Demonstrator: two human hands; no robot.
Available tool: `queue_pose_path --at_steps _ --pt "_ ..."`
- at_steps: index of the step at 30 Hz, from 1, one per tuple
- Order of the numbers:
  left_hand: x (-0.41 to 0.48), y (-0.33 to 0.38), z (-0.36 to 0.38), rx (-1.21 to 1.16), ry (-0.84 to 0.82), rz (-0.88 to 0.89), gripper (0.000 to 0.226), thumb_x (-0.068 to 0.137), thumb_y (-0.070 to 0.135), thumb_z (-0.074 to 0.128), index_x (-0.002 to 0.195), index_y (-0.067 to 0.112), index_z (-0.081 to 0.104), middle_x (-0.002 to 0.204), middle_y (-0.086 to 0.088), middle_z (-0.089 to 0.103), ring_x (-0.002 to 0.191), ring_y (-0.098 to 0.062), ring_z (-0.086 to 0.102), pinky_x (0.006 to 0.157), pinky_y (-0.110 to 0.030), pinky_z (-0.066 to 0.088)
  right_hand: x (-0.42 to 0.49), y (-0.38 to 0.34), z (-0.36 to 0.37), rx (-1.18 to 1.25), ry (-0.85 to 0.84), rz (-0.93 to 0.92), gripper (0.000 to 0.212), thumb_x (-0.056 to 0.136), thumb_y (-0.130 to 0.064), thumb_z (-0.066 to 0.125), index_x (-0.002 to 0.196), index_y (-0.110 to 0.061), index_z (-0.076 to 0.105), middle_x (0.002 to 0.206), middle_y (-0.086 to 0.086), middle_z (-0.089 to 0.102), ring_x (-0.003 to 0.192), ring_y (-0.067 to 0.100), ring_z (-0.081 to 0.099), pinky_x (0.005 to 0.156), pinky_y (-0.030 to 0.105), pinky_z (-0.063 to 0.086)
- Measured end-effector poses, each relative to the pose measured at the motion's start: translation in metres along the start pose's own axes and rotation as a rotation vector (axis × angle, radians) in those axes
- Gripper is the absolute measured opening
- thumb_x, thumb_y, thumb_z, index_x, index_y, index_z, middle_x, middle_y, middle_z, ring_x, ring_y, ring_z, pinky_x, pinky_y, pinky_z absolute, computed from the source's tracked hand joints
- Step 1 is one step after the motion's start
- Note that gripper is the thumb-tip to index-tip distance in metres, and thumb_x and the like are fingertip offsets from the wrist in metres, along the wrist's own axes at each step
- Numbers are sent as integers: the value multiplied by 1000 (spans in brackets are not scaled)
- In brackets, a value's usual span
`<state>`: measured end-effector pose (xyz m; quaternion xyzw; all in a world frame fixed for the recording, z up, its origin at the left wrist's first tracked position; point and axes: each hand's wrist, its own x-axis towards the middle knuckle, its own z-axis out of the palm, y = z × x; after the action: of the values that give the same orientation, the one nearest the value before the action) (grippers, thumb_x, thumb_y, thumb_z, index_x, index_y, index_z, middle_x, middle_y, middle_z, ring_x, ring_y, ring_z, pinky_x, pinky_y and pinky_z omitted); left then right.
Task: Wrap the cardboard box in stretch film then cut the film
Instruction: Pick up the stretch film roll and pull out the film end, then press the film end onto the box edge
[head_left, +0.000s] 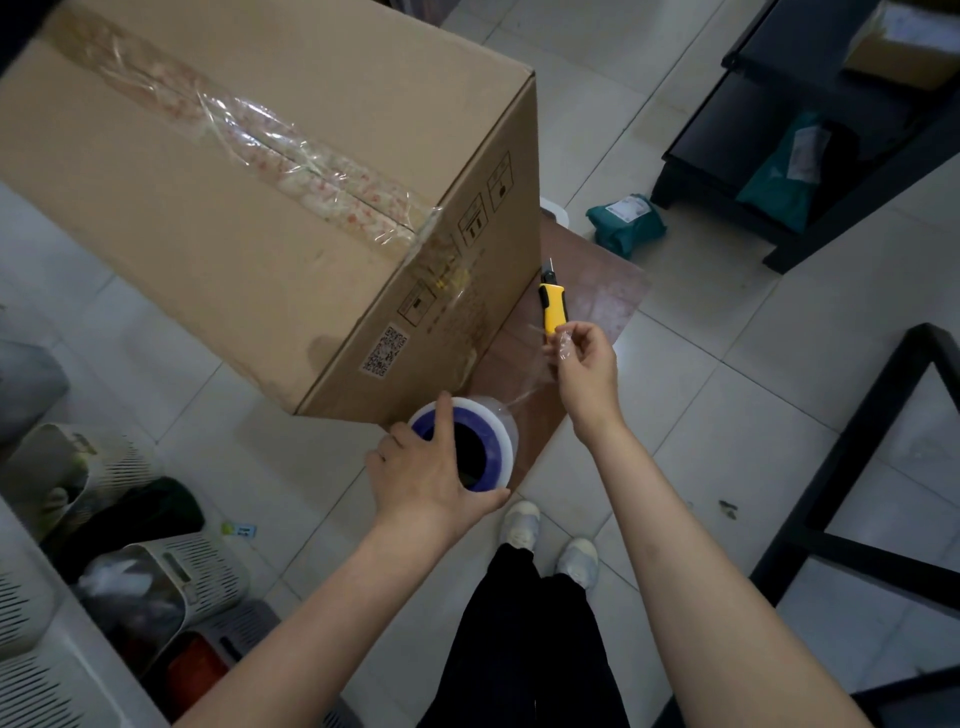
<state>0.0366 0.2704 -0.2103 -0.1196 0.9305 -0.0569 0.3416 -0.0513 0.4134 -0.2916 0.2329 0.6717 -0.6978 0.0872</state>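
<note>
A large cardboard box (249, 208) stands on the tiled floor, its top seam taped and a band of clear film lying over that seam. My left hand (426, 473) grips the stretch film roll (493, 431), white with a blue core, just below the box's near corner. My right hand (584, 369) pinches the loose end of the clear film (563, 343), which runs from the roll up to my fingers. A yellow utility knife (551, 306) with its blade out lies on the brown sheet (597, 301) right beside the box, just above my right hand.
White slatted baskets (171, 577) with clothes stand at the lower left. A teal parcel (626, 223) lies on the floor to the right of the box. Black shelving (810, 130) is at the upper right, a black frame (857, 467) at the right. My feet (550, 540) are below the roll.
</note>
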Motion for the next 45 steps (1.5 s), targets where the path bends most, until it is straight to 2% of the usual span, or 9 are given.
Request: queue_pose_path --at_steps 8,12,16,19,24,28,33,38,45 --pt "-5 -1 5 -241 -50 -201 120 61 88 45 144 14 0 126 -21 51 112 -34 52 85 -39 41 12 -9 15 27 -12 -11 13 100 -2 43 97 -10 53 99 7 61 76 4 61 79 21 51" --pt "-8 -5 -11 -174 -102 -132 126 62 91 42 149 12 -3 137 -24 40 123 -36 45 93 -39 42 18 -16 16 89 -60 24 16 96 -2 54 86 -14 58 87 4 62 81 14 61 87 31 53" --pt "-18 -9 -33 -10 31 83 123 67 81 54 150 14 -8 137 -21 37 122 -34 42 92 -37 41 22 -20 9 104 -57 39 5 95 -4 58 95 -1 61 81 3 62 75 13 62 74 24 53" --pt "-11 -4 -40 83 119 305 126 69 64 70 149 10 -11 146 -19 21 134 -33 25 101 -37 35 22 -24 8 156 -27 78 14 96 -6 56 107 3 60 81 4 62 71 11 62 69 21 53" --pt "16 -12 -28 73 -89 480 137 67 42 82 145 16 -28 154 -17 -29 144 -33 -19 117 -41 6 20 -25 8 271 -31 128 4 99 -5 51 96 -3 54 88 9 63 76 14 62 72 18 54" --pt "20 -27 -12 2 15 558 132 65 30 82 148 19 -20 155 -11 3 143 -30 2 115 -39 14 22 -18 6 238 -43 120 11 98 -4 52 108 0 54 105 17 64 93 20 64 96 33 51" --pt "9 -26 7 -11 189 458 126 61 57 68 150 10 -6 144 -16 28 131 -33 27 109 -39 25 29 -16 18 269 -19 83 15 97 -4 53 85 -10 58 86 3 66 80 11 63 78 21 52" --pt "-8 -26 25 -139 146 98 124 53 79 51 146 12 6 133 -20 35 119 -36 38 99 -39 31 42 -16 34 362 -6 70 19 96 -2 54 81 -12 58 82 5 63 72 4 64 81 19 52" --pt "-14 -30 28 -202 159 -89 124 48 77 65 142 8 22 123 -21 47 109 -38 48 90 -41 39 58 -17 50 564 -14 155 21 97 2 50 80 -9 56 75 4 58 69 9 58 76 21 51"
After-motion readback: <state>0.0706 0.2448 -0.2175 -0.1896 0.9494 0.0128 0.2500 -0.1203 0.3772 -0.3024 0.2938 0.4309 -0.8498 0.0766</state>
